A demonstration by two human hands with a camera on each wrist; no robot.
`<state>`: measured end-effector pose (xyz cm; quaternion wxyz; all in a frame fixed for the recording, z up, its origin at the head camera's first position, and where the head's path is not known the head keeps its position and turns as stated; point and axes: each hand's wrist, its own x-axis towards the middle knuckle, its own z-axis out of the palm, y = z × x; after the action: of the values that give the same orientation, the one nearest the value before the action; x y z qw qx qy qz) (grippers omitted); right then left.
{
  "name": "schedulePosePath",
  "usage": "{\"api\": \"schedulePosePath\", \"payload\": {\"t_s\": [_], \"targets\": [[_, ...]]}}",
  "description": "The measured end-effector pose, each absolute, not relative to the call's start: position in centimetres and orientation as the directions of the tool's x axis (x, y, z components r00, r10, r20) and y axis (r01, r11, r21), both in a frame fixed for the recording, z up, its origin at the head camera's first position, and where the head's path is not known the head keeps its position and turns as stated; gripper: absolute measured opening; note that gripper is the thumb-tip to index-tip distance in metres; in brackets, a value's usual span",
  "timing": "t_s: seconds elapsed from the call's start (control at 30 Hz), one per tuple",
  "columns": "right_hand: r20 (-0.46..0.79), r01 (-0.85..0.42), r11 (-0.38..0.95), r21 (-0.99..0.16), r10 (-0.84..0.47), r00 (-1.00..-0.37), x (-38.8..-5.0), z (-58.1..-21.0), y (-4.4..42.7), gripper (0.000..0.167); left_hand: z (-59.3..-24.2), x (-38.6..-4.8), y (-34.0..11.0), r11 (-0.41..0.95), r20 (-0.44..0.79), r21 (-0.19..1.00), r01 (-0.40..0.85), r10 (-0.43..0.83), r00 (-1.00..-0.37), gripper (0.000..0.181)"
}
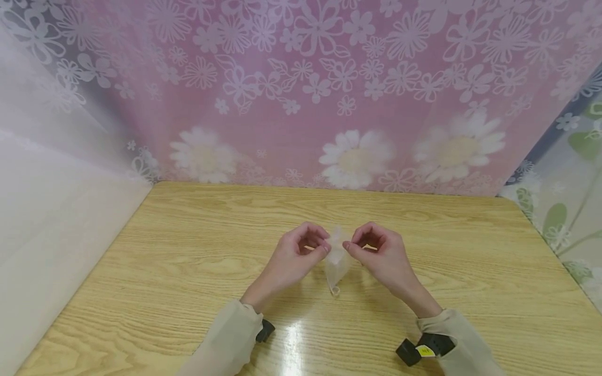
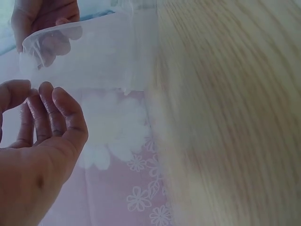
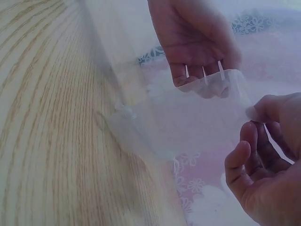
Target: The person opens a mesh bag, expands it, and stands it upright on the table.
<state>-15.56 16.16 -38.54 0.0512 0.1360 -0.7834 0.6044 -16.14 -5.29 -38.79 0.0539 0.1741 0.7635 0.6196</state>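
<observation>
Over table [image 1: 164, 271], left hand [image 1: 298, 250] and right hand [image 1: 384, 256] pinch bag [image 1: 336, 267] at top edge; probably light, limp, slick, best held there.

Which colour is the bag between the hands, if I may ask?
The bag is a translucent white; the right wrist view shows it best.

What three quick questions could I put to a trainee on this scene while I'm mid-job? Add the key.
1. What hangs between the left hand and the right hand?
A) a cup
B) a translucent bag
C) a rope
2. True or false: only the left hand is touching it.
3. In the head view, how many large white daisies show along the lower part of the pink cloth?

Key:
1. B.
2. False; the right hand pinches it too.
3. Three.
</observation>
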Motion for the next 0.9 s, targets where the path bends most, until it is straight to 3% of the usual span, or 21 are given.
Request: {"api": "schedulePosePath", "payload": {"t_s": [0.37, 0.63, 0.9], "targets": [[0.238, -0.278, 0.243, -0.929, -0.181, -0.954, -15.56, -38.61, 16.19, 0.01, -38.46, -16.1, -5.06, 0.312, 0.102, 0.928, 0.201, 0.306, -0.947, 0.018], [0.216, -0.26, 0.236, -0.936, -0.196, -0.956, -15.49, -38.47, 16.07, 0.013, -38.56, -16.17, -4.9, 0.268, 0.12, 0.943, 0.199, 0.283, -0.951, 0.008], [0.264, -0.292, 0.259, -0.921, -0.138, -0.955, -15.51, -38.59, 15.94, 0.006, -38.41, -16.1, -4.95, 0.24, 0.092, 0.957, 0.163, 0.282, -0.955, 0.011]]}}
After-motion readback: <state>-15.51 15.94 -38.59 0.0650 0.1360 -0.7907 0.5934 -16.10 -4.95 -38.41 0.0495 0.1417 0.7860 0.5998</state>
